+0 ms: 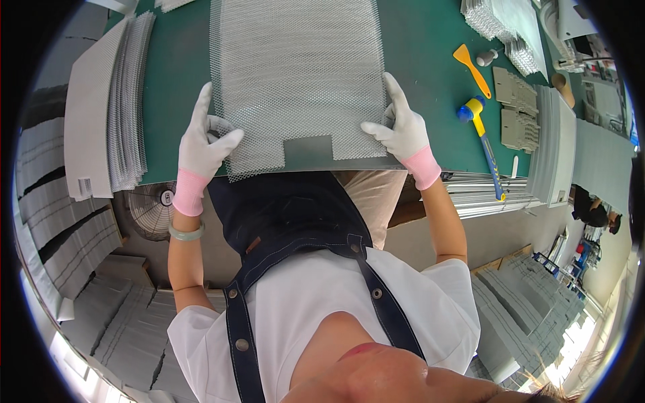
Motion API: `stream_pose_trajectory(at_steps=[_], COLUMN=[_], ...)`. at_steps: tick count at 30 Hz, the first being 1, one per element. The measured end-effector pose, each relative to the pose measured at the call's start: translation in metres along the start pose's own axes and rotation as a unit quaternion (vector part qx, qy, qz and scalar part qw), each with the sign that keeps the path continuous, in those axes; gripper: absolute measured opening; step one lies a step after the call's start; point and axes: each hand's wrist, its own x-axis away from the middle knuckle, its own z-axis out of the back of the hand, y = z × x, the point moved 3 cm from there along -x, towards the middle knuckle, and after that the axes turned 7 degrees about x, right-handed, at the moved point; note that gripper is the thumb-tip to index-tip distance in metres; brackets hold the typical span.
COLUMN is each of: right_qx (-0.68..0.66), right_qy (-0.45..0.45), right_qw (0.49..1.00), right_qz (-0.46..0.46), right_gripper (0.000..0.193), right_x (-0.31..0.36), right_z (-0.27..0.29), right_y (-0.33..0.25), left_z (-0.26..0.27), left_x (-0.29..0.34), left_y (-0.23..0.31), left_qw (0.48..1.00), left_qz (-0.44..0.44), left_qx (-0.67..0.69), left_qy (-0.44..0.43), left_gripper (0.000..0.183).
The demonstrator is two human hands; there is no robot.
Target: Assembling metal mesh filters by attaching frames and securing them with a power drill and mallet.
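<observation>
A wide silver mesh sheet lies on the green table in front of me, with a rectangular notch in its near edge. It may be one layer or several; I cannot tell. My left hand, in a white glove with a pink cuff, is at the sheet's left edge. Its index finger points away from me and its thumb rests over the mesh. My right hand, gloved alike, mirrors this at the right edge, thumb over the mesh near the corner. Both hands have thumb and index finger spread; the other fingers are partly hidden.
Stacked mesh and white panels stand at the left. On the right lie an orange scraper, a mallet with blue and yellow parts, grey-beige slotted pieces and white panels. More mesh sits far right. A fan stands below the table.
</observation>
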Motion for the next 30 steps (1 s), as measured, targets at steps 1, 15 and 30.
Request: stream_pose_trajectory(at_steps=[1,15,30], right_qx=[0.017,0.062,0.305], right_qy=[0.014,0.077,0.045], right_qw=[1.000,0.994,0.951], right_qz=[0.008,0.037,-0.037], right_gripper=[0.092,0.088,0.081], right_x=[0.000,0.003,-0.006], right_z=[0.000,-0.006,0.013], right_y=[0.001,0.001,-0.024], left_z=[0.000,-0.002,-0.011], left_x=[-0.002,-0.006,-0.022], left_y=[-0.004,-0.001,0.030], left_qw=[1.000,0.988,0.827], left_qz=[-0.004,-0.021,0.012], left_qx=[-0.007,-0.152,-0.562], left_qy=[0.005,0.020,0.009], left_gripper=[0.083,0.084,0.090])
